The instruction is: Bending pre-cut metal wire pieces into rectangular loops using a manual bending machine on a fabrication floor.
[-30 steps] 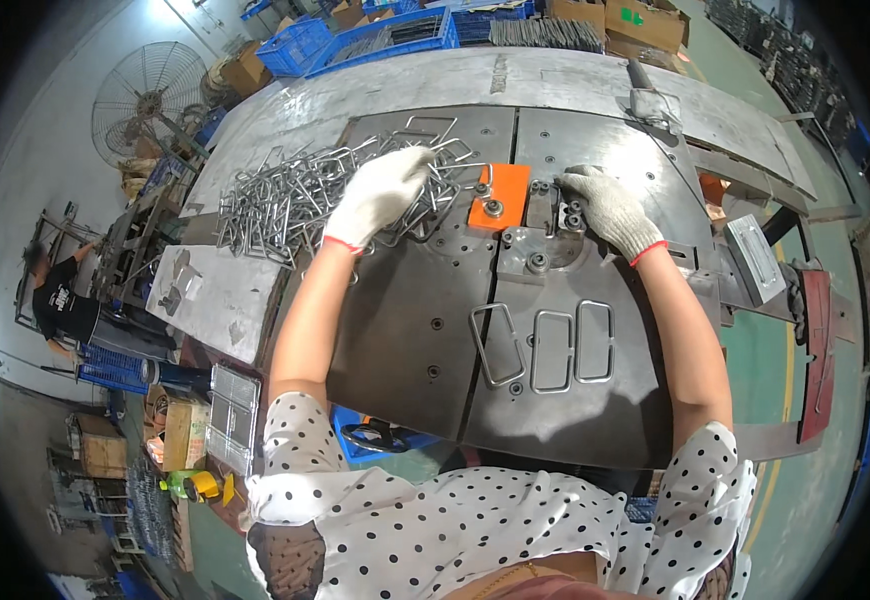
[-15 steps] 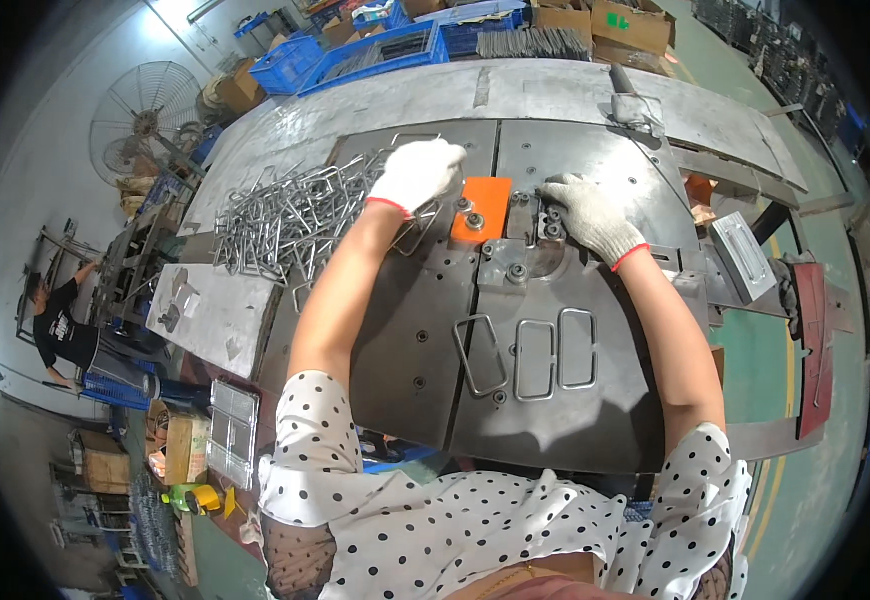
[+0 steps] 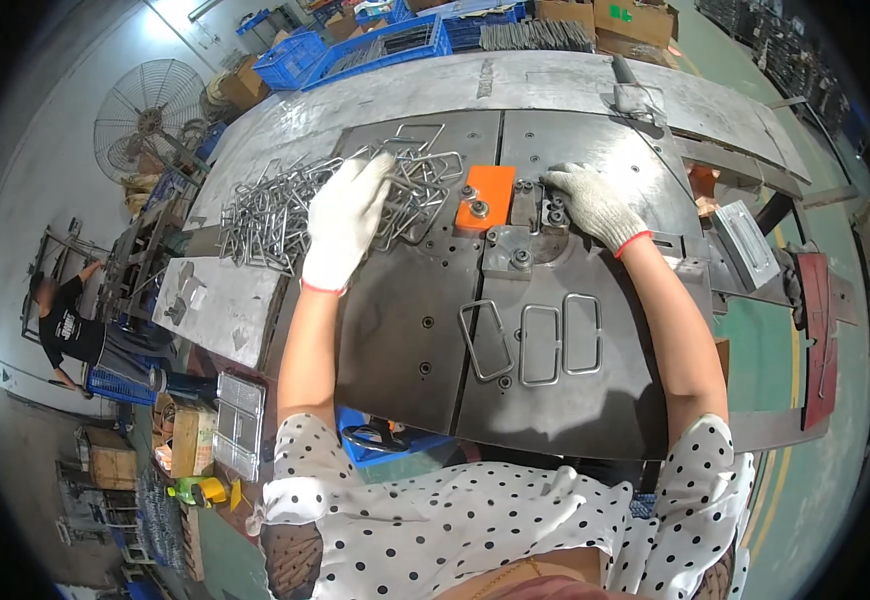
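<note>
My left hand, in a white glove, is over the right side of a heap of bent metal wire frames. Its fingers stretch out among the frames, and none looks lifted. Farther right, my gloved right hand lies against a small bolted steel fixture, fingers extended over its top edge. Between the hands sits an orange block with bolts. In front of it is a steel clamp plate. Nearer to me lie three rectangular wire frames: a tilted one, a middle one and a right one.
The steel worktable has a seam down its middle. Blue crates and cardboard boxes stand beyond it. A grey metal box is at the right edge. At far left are a large fan and another person.
My left hand has moved left and nearer to me, from beside the orange block onto the heap, and its closed fingers have stretched out. My right hand stays at the fixture.
</note>
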The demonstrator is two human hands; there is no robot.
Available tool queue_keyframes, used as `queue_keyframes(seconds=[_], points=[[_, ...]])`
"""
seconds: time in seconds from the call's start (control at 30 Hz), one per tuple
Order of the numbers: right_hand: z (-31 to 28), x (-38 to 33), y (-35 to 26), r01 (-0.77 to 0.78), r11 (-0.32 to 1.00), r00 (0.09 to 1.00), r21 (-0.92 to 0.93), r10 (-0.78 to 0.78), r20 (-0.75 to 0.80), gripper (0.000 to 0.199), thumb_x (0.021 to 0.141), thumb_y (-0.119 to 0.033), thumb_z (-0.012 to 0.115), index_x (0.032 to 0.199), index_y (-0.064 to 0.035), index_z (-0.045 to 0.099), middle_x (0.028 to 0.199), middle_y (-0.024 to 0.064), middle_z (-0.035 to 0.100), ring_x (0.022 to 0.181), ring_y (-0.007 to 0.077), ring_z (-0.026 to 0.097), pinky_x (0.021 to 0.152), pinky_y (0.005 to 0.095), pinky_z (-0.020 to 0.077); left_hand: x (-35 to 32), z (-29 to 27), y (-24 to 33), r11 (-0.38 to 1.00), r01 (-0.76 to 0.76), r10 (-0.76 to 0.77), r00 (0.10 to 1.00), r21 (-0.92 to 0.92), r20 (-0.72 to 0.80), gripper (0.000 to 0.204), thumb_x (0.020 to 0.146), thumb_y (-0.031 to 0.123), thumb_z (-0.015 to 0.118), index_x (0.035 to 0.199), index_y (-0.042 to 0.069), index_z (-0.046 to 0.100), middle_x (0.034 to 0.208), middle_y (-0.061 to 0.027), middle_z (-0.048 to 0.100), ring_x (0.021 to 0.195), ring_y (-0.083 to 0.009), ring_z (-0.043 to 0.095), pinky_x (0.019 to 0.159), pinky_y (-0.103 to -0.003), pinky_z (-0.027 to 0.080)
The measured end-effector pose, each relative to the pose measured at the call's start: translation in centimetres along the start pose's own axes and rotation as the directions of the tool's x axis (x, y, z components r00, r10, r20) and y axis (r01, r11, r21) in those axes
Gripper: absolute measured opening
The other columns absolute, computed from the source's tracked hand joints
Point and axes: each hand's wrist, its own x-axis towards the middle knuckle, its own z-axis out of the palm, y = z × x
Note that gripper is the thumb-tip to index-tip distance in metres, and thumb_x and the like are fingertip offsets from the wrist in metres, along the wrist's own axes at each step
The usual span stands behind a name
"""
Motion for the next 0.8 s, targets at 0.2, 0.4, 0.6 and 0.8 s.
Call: queue_keyframes(seconds=[0.2, 0.4, 0.6, 0.8], points=[[-1.1, 0.7, -0.9, -0.066, 0.972, 0.998, 0.227, 0.064, 0.017, 0.034, 0.104, -0.018, 0.056, 0.133, -0.0047, 0.068, 0.126, 0.021, 0.071, 0.116, 0.0403, 0.066, 0.101, 0.0472, 0.0515, -3.7, -1.3, 0.7, 0.6, 0.58, -0.374, 0.812, -0.55, 0.449, 0.025, 0.098, 0.006, 0.067, 0.122, 0.004, 0.073, 0.114, -0.0117, 0.074, 0.106, -0.0213, 0.072, 0.095, -0.031, 0.054], [-1.0, 6.0, -2.7, -0.056, 0.991, 0.988, 0.121, 0.037, 0.153, 0.041, 0.103, -0.034, 0.056, 0.108, 0.0013, 0.076, 0.112, 0.0244, 0.074, 0.111, 0.043, 0.068, 0.099, 0.0486, 0.0527, -5.3, 0.2, 1.3, 0.372, 0.694, -0.427, 0.718, -0.617, 0.55, 0.026, 0.1, 0.004, 0.067, 0.125, 0.0, 0.072, 0.114, -0.0057, 0.074, 0.105, -0.0117, 0.068, 0.096, -0.027, 0.054], [2.5, 9.0, -3.6, -0.138, 0.975, 0.981, -0.173, 0.159, 0.115, 0.055, 0.102, -0.052, 0.056, 0.098, -0.0022, 0.08, 0.101, 0.0264, 0.075, 0.101, 0.0441, 0.072, 0.091, 0.0514, 0.0572, -6.0, 0.9, 0.3, 0.333, 0.646, -0.318, 0.762, -0.687, 0.564, 0.027, 0.101, 0.007, 0.071, 0.127, 0.0, 0.072, 0.116, -0.0055, 0.075, 0.105, -0.0118, 0.068, 0.095, -0.028, 0.055], [1.4, 8.8, -4.5, -0.208, 0.974, 0.951, -0.093, 0.223, 0.213, 0.065, 0.102, -0.059, 0.055, 0.099, 0.0009, 0.079, 0.099, 0.028, 0.075, 0.102, 0.0457, 0.071, 0.095, 0.0504, 0.0542, -5.9, 0.9, -0.2, 0.362, 0.627, -0.337, 0.778, -0.69, 0.53, 0.028, 0.1, 0.011, 0.072, 0.125, 0.0, 0.073, 0.109, -0.0026, 0.076, 0.099, -0.0088, 0.067, 0.09, -0.025, 0.054]])
